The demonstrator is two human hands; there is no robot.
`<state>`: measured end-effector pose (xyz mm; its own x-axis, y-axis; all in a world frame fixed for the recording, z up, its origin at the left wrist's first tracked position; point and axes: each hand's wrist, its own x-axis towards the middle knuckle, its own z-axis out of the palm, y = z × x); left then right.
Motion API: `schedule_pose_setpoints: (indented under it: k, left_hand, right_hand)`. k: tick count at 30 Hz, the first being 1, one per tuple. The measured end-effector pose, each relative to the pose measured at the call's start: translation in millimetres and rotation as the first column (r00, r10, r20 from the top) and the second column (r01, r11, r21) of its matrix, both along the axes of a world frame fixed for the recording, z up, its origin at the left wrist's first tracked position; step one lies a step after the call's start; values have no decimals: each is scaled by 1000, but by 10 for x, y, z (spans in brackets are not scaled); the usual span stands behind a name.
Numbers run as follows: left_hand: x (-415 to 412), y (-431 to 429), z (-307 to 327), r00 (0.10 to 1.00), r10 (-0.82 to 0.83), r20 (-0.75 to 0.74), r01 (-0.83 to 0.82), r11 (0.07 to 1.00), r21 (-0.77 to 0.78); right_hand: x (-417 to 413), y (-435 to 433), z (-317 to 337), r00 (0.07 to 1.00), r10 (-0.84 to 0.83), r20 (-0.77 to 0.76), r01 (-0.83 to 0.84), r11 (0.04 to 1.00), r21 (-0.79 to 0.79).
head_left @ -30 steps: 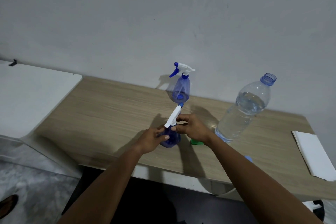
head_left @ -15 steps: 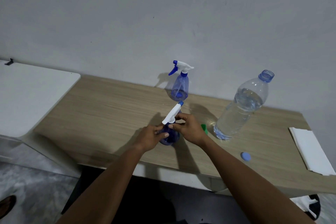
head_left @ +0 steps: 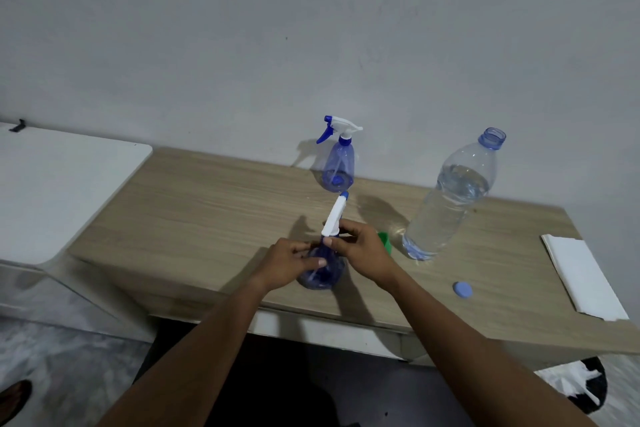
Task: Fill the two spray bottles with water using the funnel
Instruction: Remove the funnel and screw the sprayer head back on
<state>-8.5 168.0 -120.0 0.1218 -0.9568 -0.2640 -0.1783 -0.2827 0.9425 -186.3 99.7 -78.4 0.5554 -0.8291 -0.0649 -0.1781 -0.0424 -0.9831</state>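
A small blue spray bottle (head_left: 323, 274) stands near the front of the wooden table (head_left: 214, 218). My left hand (head_left: 287, 262) grips its body. My right hand (head_left: 360, 250) holds its white spray head (head_left: 334, 217) at the neck. A second blue spray bottle (head_left: 338, 163), spray head on, stands at the back by the wall. The green funnel (head_left: 385, 241) is mostly hidden behind my right hand. A large clear water bottle (head_left: 450, 198), uncapped and partly full, stands to the right. Its blue cap (head_left: 462, 289) lies on the table.
White folded paper (head_left: 581, 277) lies at the table's right end. A white surface (head_left: 52, 184) adjoins the table on the left. A grey wall rises directly behind the table. A black and white object (head_left: 581, 385) sits on the floor at the lower right.
The view has shifted, so the funnel and the blue cap now show beside my right arm. Both hands stay on the near spray bottle, hardly moved.
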Motion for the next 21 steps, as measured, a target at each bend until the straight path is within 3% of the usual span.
schedule_pose_setpoints:
  k: [7,13,21]
  left_hand:
    - [-61,50,285,990,-28,-137,39,996,75]
    - [-150,245,234,990,-13,-138,29,993,117]
    - [-209,465,237,980,22,-198,32,964,263]
  right_hand:
    - [-65,-52,254,995,-29,99,10,982,189]
    - [-80,130,77,984,-177,31,168,967,192]
    - [-71,271,-40,998,-51,40,32,928,372]
